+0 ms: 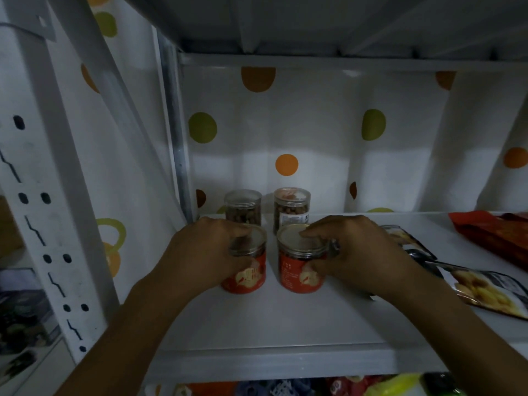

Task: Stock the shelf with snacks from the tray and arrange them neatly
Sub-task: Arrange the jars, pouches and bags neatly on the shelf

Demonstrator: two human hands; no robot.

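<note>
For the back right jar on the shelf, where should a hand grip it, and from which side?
Grip the back right jar around its lid and upper wall, coming from above. It stands upright; the front right jar, held by the right hand, blocks the front, and the back left jar stands close beside it.

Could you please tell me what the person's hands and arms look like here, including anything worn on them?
Both arms are bare as far as the picture shows, with no sleeves in view. The left hand and the right hand wear no gloves, and no watch or bracelet shows at either wrist. The dim light hides finer details.
</note>
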